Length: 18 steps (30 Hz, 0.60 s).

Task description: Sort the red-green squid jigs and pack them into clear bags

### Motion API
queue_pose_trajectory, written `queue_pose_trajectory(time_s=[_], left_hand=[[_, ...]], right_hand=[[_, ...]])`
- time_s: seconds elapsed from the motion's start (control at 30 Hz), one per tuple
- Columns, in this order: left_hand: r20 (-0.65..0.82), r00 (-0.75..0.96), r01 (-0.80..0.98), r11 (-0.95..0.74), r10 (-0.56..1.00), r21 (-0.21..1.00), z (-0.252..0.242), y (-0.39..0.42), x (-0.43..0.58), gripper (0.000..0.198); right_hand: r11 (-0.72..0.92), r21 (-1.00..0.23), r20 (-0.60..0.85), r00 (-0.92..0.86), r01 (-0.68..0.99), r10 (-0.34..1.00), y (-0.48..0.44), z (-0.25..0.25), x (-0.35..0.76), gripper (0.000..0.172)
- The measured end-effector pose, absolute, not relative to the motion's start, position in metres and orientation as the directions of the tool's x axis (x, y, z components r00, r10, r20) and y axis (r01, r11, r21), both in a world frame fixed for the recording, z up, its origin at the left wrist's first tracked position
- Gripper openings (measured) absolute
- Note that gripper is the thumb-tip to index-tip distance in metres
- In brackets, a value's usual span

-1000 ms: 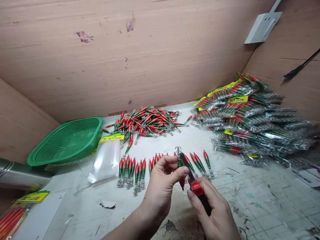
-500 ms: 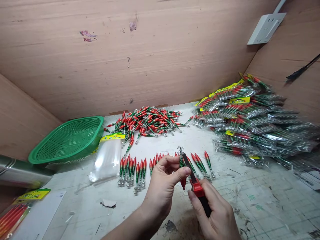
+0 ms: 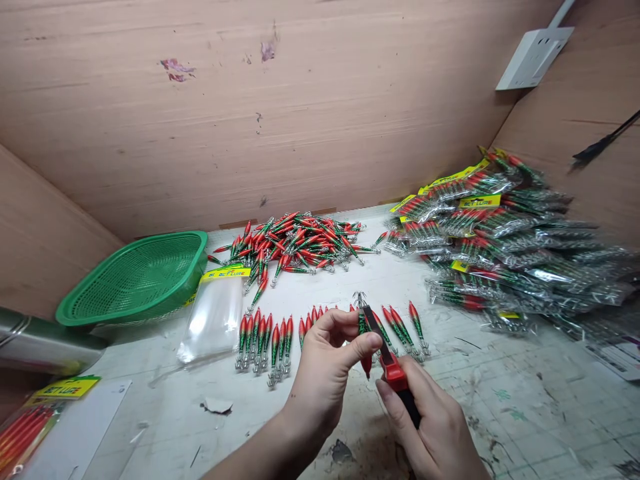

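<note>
My left hand point(image 3: 325, 367) pinches a red-and-green squid jig point(image 3: 366, 368), its crown of hooks up and its red end down. In my right hand point(image 3: 433, 417) is a tool like a utility knife point(image 3: 395, 375), with a red and black handle and a long flat dark blade. That blade lies along the jig, its tip close below the hooks; whether it touches them I cannot tell. Behind my hands runs a row of jigs point(image 3: 275, 347), partly hidden by my left hand. Farther back lies a heap of loose jigs point(image 3: 300, 243).
Bagged jigs point(image 3: 500, 247) are piled at the right. A green basket point(image 3: 133, 277) stands left, beside a stack of clear header bags point(image 3: 213, 320). A metal cylinder point(image 3: 47, 341) and another lure pack point(image 3: 35, 423) lie near left. A power socket point(image 3: 535, 59) is on the back wall.
Almost nothing differs. The jig and the tool have shifted very slightly in my hands; both grips stay the same.
</note>
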<state>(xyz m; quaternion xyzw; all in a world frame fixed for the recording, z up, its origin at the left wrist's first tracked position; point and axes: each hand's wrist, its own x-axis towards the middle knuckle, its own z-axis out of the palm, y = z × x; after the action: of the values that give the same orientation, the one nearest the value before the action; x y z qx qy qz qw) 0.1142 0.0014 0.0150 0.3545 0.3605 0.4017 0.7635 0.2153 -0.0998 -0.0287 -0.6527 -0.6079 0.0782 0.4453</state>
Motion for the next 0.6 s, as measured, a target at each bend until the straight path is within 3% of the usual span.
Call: queue_pose_trajectory(time_s=[0.13,0.33,0.6], left_hand=[[-0.262,0.402,-0.355,0.413,0.877,0.838,0.0174,0.0015,0.1137,0.036],[-0.244,0.422,-0.354,0.407,0.873,0.842,0.0177,0.0015,0.1120,0.034],[-0.212,0.446,-0.393,0.403,0.870,0.827,0.0189,0.0001,0.1135,0.030]], right_hand=[[0.147,-0.646,0.481,0.250,0.749,0.840,-0.0986,-0.0297,0.2146,0.009],[0.152,-0.708,0.399,0.212,0.690,0.892,-0.0989,-0.0239,0.2176,0.010],[0.134,-0.673,0.408,0.215,0.727,0.887,-0.0998,-0.0244,0.2194,0.009]])
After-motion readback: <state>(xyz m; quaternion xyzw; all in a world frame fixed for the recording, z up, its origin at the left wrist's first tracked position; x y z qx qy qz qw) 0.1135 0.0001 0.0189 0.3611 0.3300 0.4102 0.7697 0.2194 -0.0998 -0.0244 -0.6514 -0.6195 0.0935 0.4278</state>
